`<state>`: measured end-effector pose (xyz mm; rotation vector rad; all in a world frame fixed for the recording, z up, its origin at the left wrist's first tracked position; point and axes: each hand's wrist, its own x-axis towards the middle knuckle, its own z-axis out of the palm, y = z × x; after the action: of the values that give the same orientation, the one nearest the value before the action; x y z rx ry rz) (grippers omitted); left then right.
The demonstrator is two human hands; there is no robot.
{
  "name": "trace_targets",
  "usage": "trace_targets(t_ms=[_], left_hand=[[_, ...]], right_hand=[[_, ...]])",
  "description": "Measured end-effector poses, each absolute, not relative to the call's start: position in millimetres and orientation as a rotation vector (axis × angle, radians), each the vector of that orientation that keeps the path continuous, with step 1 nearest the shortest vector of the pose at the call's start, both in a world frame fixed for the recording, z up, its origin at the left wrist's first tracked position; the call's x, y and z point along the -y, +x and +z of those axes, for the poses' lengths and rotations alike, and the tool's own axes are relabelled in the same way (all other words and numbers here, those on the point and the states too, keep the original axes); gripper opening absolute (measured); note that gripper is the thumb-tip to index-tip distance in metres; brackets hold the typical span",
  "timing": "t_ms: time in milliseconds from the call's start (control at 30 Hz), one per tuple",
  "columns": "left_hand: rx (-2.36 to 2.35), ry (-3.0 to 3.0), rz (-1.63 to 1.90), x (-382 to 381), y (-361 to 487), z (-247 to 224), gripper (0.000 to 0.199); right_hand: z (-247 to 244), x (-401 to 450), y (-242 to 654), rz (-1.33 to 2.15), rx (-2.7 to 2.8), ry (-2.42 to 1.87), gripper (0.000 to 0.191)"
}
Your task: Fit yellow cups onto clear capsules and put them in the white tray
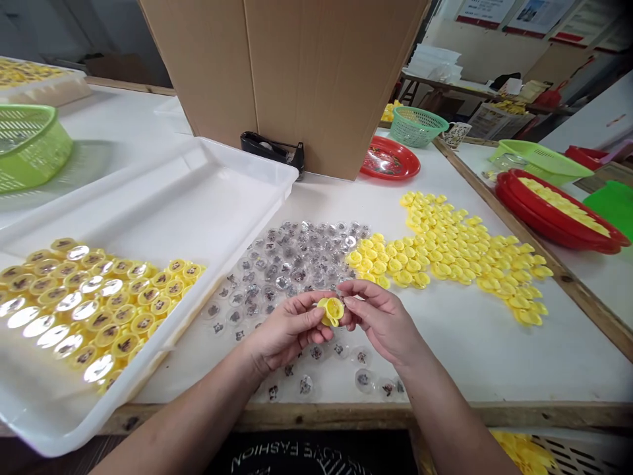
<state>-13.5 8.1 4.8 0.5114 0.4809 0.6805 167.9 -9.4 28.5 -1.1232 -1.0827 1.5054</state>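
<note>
Between thumb and fingers, my left hand [293, 324] pinches a small yellow round plastic piece [335, 308] with a loop at its lower edge. My right hand [378, 320] is closed at the piece's right side, its thumb and fingertips against the rim; whether something else is in those fingers is hidden. Under and beyond my hands lie many clear round discs [299, 257] with small dark animal pictures. To the right spreads a pile of similar yellow pieces [455, 244]. On the left, a white tray [217, 191] holds rows of yellow pieces with pictures in them.
Behind the discs stands a tall cardboard box [297, 79] with a black tape dispenser [274, 150] at its foot. A red plate [390, 158] and a green basket [419, 126] sit behind. Another green basket [34, 145] is at left. A wooden edge [583, 297] borders the table.
</note>
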Motion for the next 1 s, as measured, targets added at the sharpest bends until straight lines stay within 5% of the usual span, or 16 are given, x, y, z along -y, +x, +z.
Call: trace_targets(t_ms=[167,333,567,1000], left_hand=[[-0.41,0.498,0.667,-10,-12,2,0.033],[-0.364,0.456,0.664,-10,-11,-2,0.029],[-0.362,0.434,0.622,-8,-10,-4,0.034],[-0.34,0.449,0.639,-9,-10,-6,0.031]], right_hand=[[32,9,162,1.306,1.296,-1.206,0.008],[46,12,165,0.806,1.814,-1.153,0.028],[68,10,175,0.981,2.052,-1.099,0.033],[71,4,173,0.804,2.199,-1.081,0.03]])
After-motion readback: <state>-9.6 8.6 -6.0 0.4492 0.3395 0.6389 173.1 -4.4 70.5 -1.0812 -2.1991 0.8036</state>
